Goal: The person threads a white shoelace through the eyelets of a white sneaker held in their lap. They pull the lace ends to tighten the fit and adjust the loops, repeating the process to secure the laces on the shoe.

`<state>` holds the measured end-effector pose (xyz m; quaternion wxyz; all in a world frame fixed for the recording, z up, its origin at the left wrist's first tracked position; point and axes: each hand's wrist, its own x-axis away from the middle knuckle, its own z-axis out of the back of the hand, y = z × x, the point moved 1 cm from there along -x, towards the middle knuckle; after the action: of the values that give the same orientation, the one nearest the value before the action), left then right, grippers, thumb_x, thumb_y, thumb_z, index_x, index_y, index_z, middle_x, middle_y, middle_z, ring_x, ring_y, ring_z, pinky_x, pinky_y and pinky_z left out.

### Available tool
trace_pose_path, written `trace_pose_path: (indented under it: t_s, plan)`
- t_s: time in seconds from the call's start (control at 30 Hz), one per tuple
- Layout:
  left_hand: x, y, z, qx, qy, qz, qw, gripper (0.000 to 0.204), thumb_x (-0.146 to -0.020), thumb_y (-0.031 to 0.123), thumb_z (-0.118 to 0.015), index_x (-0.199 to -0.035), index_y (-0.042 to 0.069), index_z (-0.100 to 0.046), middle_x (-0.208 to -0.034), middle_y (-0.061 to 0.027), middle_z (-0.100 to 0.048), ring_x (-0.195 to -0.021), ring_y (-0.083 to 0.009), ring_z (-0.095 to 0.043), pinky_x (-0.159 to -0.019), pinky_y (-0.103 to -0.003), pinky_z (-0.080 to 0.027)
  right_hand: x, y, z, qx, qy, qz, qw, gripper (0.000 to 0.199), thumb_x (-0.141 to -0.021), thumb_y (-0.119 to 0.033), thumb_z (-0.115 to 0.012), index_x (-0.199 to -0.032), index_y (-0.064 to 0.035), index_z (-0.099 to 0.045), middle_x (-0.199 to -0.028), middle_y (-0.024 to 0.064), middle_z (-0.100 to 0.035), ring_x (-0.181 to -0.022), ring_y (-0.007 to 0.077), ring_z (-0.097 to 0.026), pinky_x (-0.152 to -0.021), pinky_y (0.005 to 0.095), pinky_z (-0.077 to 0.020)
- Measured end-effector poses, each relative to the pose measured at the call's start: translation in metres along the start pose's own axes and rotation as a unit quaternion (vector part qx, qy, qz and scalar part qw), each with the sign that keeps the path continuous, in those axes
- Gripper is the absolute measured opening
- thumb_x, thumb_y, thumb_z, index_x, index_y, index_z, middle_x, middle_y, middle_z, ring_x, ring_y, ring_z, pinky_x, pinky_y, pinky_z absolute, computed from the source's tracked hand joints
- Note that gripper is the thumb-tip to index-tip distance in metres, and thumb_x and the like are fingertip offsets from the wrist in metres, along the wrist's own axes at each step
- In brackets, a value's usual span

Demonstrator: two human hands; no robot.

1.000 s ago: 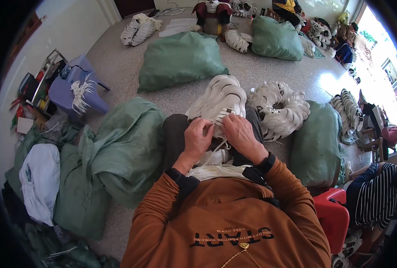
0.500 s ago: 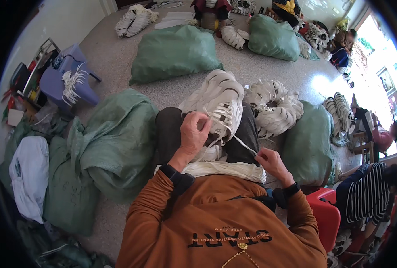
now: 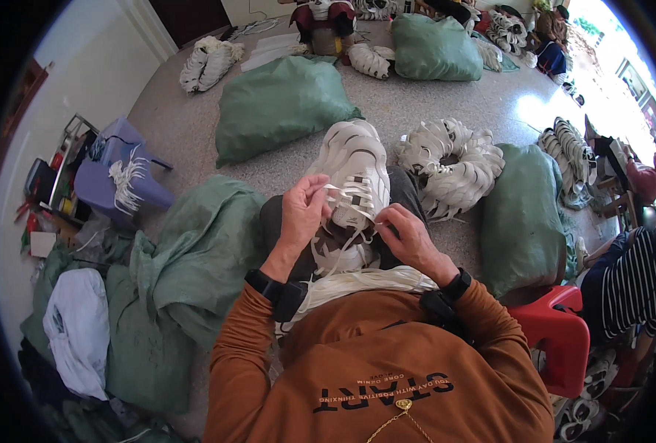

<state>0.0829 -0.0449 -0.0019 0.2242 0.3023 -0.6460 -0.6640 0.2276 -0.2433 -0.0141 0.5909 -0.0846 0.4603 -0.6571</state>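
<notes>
A white shoe upper (image 3: 354,166) lies on my lap, toe pointing away from me. My left hand (image 3: 302,214) pinches a white lace (image 3: 349,209) at the shoe's left eyelets. My right hand (image 3: 408,236) pinches the same lace at the right side of the shoe. A bundle of loose white laces (image 3: 357,283) lies across my thighs just below the hands. Both wrists wear black bands over orange sleeves.
A ring-shaped pile of white shoe uppers (image 3: 452,164) lies right of the shoe. Green sacks (image 3: 280,103) stand ahead, at my left (image 3: 195,251) and at my right (image 3: 523,221). A red stool (image 3: 560,336) and a person in stripes (image 3: 630,280) are at right. A purple stool (image 3: 118,177) stands at left.
My right hand, which had drawn the lace out to the lower right, has come back up to the shoe. Both hands now meet over the eyelets.
</notes>
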Motion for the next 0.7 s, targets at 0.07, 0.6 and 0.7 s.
trace_pose_path:
  t_s: [0.07, 0.6, 0.7]
  plan:
    - [-0.002, 0.012, 0.004, -0.008, -0.049, 0.07, 0.996, 0.019, -0.101, 0.009, -0.059, -0.116, -0.003, -0.06, -0.089, -0.0064, -0.072, -0.058, -0.0043, -0.056, -0.053, -0.02, -0.049, -0.005, -0.005, -0.005, -0.014, 0.002, 0.004, 1.0, 0.012, -0.091, -0.005, -0.065, -0.102, -0.003, -0.061, -0.095, 0.0165, -0.061, -0.087, 0.0391, -0.063, -0.073, 0.045, -0.0507]
    - [-0.011, 0.028, 0.004, -0.439, -0.201, -0.148, 0.863, 0.015, -0.093, 0.019, -0.073, -0.093, 0.005, -0.068, -0.087, -0.0081, -0.061, -0.073, -0.0143, -0.057, -0.068, -0.03, -0.047, -0.019, -0.005, -0.019, 0.055, 0.052, 0.025, 0.997, 0.018, -0.086, -0.006, -0.068, -0.103, -0.005, -0.06, -0.092, 0.0146, -0.058, -0.085, 0.0377, -0.061, -0.073, 0.0454, -0.0494]
    - [-0.012, 0.042, -0.001, -0.047, -0.287, 0.119, 0.95, 0.016, -0.093, 0.015, -0.074, -0.083, 0.004, -0.066, -0.102, -0.0012, -0.061, -0.083, -0.0068, -0.057, -0.072, -0.027, -0.047, -0.028, -0.011, -0.021, 0.118, 0.08, 0.079, 0.987, 0.017, -0.082, -0.008, -0.069, -0.097, -0.0064, -0.061, -0.092, 0.0123, -0.056, -0.087, 0.0348, -0.058, -0.076, 0.0446, -0.0477]
